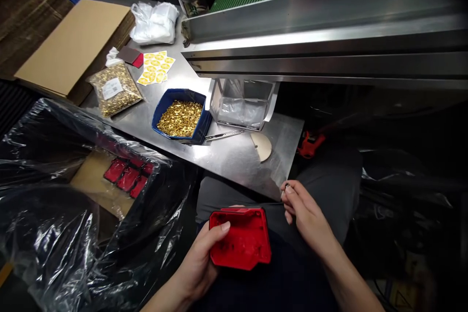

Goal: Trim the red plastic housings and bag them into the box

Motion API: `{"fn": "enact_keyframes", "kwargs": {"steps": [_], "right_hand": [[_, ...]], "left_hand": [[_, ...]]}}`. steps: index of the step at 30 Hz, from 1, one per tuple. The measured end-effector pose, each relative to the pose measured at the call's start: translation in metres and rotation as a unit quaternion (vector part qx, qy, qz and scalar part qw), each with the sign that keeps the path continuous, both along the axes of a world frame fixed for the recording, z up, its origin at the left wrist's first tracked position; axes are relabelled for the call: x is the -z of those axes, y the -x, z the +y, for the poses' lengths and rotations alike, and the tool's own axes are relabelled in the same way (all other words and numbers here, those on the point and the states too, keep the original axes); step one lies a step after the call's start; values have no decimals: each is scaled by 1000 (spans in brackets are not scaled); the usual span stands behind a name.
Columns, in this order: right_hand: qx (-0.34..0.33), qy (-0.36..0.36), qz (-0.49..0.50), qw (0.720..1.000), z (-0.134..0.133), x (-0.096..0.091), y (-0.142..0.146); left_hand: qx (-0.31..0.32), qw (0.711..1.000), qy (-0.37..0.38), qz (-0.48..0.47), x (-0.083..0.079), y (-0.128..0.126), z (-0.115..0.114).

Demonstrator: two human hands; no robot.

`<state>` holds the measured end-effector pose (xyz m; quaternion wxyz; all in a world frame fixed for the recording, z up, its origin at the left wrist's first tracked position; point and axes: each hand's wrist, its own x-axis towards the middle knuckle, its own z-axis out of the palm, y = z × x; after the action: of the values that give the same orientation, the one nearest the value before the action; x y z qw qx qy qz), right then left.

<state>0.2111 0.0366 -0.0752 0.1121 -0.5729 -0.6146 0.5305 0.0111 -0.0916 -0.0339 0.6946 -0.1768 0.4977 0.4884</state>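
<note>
My left hand (pixel 204 258) grips a red plastic housing (pixel 241 239) over my lap, thumb on its top face. My right hand (pixel 303 209) is just right of the housing, its fingers pinched on a tiny part (pixel 286 186) that is too small to name. A blue bin (pixel 181 117) full of small brass pieces stands on the steel table (pixel 234 161) ahead of me. Thin tweezers (pixel 223 135) lie beside the bin.
A box lined with black plastic (pixel 54 204) at my left holds more red housings (pixel 127 175). On the table are a bag of brass pieces (pixel 115 88), yellow sticker sheets (pixel 156 68), a clear container (pixel 243 102) and a round disc (pixel 261 146). A conveyor frame (pixel 329 48) overhangs at the right.
</note>
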Motion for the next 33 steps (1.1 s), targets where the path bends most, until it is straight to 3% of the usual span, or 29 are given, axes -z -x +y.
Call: {"fn": "enact_keyframes", "kwargs": {"steps": [2, 4, 9, 12, 16, 19, 21, 25, 30, 33], "right_hand": [[37, 58, 37, 997, -9, -7, -3], [81, 71, 47, 993, -14, -11, -4], [132, -24, -48, 990, -10, -16, -13], [91, 4, -49, 995, -8, -23, -17], [-35, 129, 78, 988, -11, -38, -11], [-77, 157, 116, 978, -16, -47, -3], [-70, 155, 103, 980, -20, -50, 1], [10, 157, 115, 981, -29, -52, 6], [87, 255, 236, 934, -44, -57, 21], [76, 263, 263, 925, -54, -59, 24]], "left_hand": [[15, 1000, -18, 4, -1, -2, 3], [26, 999, -24, 10, -2, -3, 5], [35, 999, -17, 24, -7, -6, 9], [38, 998, -33, 25, -7, -7, 8], [46, 998, -44, 27, -4, -6, 7], [51, 997, -57, 26, -3, -6, 6], [60, 994, -95, 18, -5, -6, 5], [65, 971, -225, 45, -6, -7, 5], [43, 914, -359, 181, 6, -10, 6], [-19, 906, -403, 127, 12, -10, 11]]}}
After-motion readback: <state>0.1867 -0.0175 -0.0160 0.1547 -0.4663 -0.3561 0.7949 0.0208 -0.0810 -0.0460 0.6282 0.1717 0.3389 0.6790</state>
